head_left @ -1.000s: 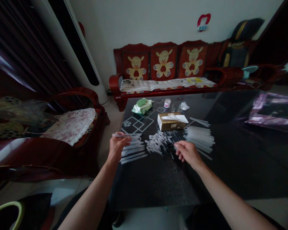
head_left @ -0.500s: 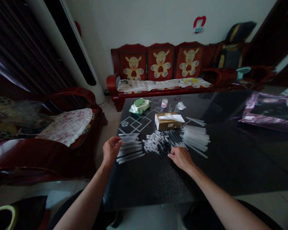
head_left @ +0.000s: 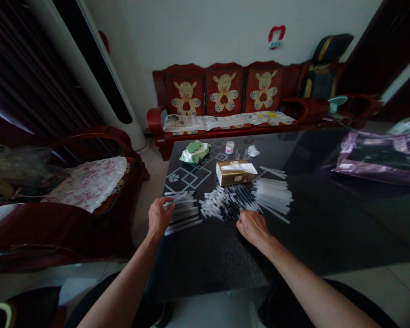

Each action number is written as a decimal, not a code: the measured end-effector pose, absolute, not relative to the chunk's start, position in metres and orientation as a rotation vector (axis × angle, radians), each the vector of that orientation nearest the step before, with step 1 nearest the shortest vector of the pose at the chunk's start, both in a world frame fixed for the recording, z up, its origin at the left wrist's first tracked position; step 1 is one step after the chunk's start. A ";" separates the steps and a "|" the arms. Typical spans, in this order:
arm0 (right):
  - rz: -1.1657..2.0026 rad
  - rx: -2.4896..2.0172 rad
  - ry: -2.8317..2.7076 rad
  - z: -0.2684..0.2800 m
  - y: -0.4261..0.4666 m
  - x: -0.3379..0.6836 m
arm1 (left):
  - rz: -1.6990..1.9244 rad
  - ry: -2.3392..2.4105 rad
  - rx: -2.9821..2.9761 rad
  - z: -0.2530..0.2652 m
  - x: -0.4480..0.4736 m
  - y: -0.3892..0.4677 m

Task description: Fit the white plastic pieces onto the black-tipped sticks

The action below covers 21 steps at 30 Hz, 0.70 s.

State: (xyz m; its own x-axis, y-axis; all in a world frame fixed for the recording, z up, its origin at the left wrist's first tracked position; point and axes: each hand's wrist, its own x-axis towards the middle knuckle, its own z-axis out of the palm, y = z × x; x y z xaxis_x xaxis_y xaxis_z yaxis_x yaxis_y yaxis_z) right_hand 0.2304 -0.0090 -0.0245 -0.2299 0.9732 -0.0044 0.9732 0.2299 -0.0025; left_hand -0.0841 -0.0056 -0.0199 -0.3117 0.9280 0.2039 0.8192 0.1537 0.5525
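Observation:
My left hand (head_left: 161, 216) is closed at the left row of pens (head_left: 186, 214), which lie side by side on the dark table (head_left: 218, 259). A thin whitish pen (head_left: 179, 197) slants out from its fingertips. My right hand (head_left: 253, 226) is closed at the near edge of a pile of small white and black pen parts (head_left: 217, 202). Whatever its fingers hold is hidden. Dark, thin pen refills (head_left: 246, 197) lie just beyond that hand. To their right is a fan of translucent pen barrels (head_left: 273, 196).
Behind the pens stand a gold tissue box (head_left: 235, 172), a green wipes pack (head_left: 194, 152) and a small jar (head_left: 229, 146). Crumpled white tissue (head_left: 253, 151) lies nearby. A purple plastic package (head_left: 379, 157) is at the right. A wooden sofa (head_left: 223, 98) stands beyond the table.
The whole view has shifted slightly. A slanting pen now shows at my left fingertips. My right hand stays by the small parts, its fingers more curled in.

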 end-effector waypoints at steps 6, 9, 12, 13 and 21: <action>-0.082 1.911 2.455 -0.022 -0.009 0.240 | 0.995 2.195 1.811 -0.013 -0.070 -0.008; -0.092 1.921 2.449 -0.021 -0.010 0.241 | 1.049 2.122 1.881 -0.008 -0.058 -0.010; -0.069 1.975 2.460 -0.020 -0.012 0.238 | 1.096 2.055 1.947 -0.005 -0.047 -0.012; -0.069 1.985 2.461 -0.020 -0.012 0.237 | 1.107 2.043 1.961 -0.005 -0.045 -0.012; -0.096 2.017 2.388 -0.021 -0.006 0.233 | 1.158 1.957 1.994 -0.003 -0.031 -0.012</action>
State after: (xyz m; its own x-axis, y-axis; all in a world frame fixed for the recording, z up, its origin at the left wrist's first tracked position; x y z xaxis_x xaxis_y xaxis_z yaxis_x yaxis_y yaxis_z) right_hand 0.2326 -0.0059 -0.0213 -0.1682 0.9845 -0.0504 0.9853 0.1664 -0.0380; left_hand -0.0305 -0.0118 -0.0028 -0.1267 0.8952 0.4273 0.8056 -0.1585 0.5709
